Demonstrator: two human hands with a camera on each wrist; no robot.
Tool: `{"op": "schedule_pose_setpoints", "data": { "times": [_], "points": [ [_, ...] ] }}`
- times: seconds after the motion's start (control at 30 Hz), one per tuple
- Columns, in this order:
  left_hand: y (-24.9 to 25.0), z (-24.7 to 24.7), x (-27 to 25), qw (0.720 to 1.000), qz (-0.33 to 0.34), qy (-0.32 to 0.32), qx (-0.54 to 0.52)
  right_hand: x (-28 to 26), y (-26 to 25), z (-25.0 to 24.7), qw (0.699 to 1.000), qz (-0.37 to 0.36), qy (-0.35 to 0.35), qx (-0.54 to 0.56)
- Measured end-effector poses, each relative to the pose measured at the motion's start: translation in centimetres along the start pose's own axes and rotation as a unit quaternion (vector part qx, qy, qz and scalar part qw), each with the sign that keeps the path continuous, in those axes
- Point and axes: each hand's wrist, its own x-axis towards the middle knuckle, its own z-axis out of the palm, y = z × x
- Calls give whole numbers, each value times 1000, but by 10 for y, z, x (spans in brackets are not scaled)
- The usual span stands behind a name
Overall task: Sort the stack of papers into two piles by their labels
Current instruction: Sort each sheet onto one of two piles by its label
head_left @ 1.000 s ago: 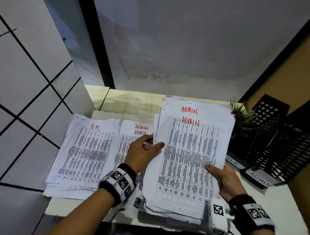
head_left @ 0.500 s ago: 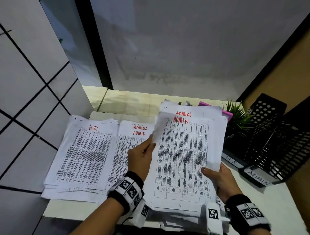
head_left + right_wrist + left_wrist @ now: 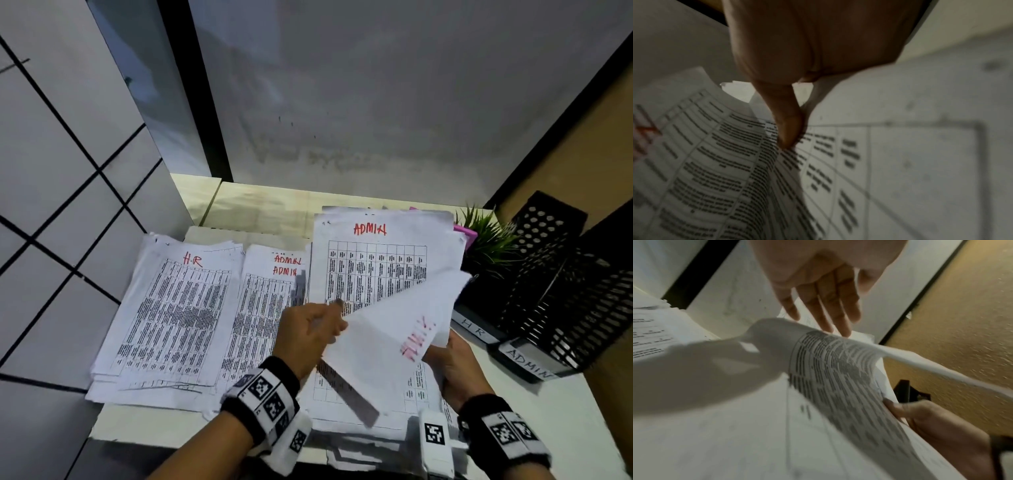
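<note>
A pale worktop [image 3: 260,212] is sitting in a corner between a tiled wall [image 3: 51,205] and a grey wall [image 3: 376,102]. On it an HR pile [image 3: 178,308] is lying left of an ADMIN pile [image 3: 270,308], beside the unsorted stack [image 3: 376,267]. The left hand [image 3: 308,337] is holding a lifted sheet [image 3: 394,332] at its edge, though whether its grip is pinching I cannot tell. The right hand [image 3: 457,368] is pinching the stack's right edge, thumb on top.
</note>
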Motion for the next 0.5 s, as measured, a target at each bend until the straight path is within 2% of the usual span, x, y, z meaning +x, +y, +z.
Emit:
{"op": "schedule_pose_setpoints", "data": {
  "times": [0.1,0.17,0.3,0.5],
  "points": [
    [-1,-4,18,991,-19,87,102,0,-1,-1,1000,-3,-3,6],
    [-1,-8,26,982,-29,140,122,1,0,-2,1000,-1,-9,25],
    [-6,-11,29,984,-64,162,46,3,1,-3,998,-3,-32,49],
    [1,-6,23,981,-22,189,35,6,3,-3,997,-26,-43,54]
  ]
}}
